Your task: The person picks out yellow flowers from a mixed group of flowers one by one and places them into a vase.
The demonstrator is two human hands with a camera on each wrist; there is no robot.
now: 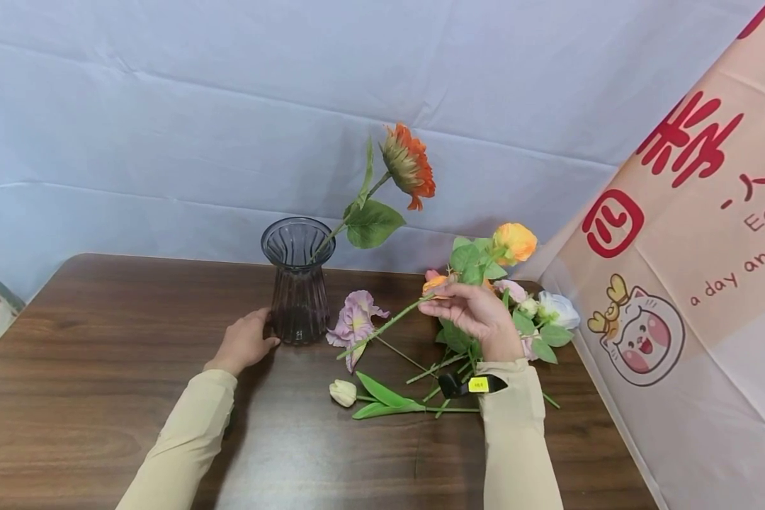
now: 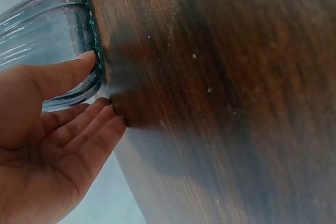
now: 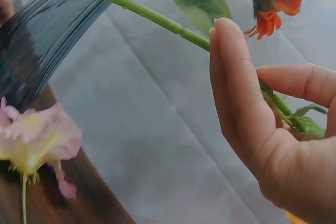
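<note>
A clear grey ribbed glass vase (image 1: pixel 299 297) stands upright near the back of the table. Inside it leans an orange flower (image 1: pixel 411 166) with green leaves, tilted to the right. My left hand (image 1: pixel 245 341) holds the vase low at its base, thumb on the near side and fingers round the far side. To the right, my right hand (image 1: pixel 474 315) pinches the green stem (image 3: pixel 142 11) of a yellow-orange flower (image 1: pixel 515 243). The cut end of that stem points left and down, over a purple iris-like flower (image 1: pixel 357 320) lying beside the vase.
A white tulip (image 1: pixel 343 393) lies in front of the vase. Under and behind my right hand is a pile of flowers, including a pale blue rose (image 1: pixel 557 310). White cloth (image 1: pixel 197 142) hangs behind the table (image 1: pixel 102 340), and a printed banner (image 1: pixel 688 283) hangs at the right.
</note>
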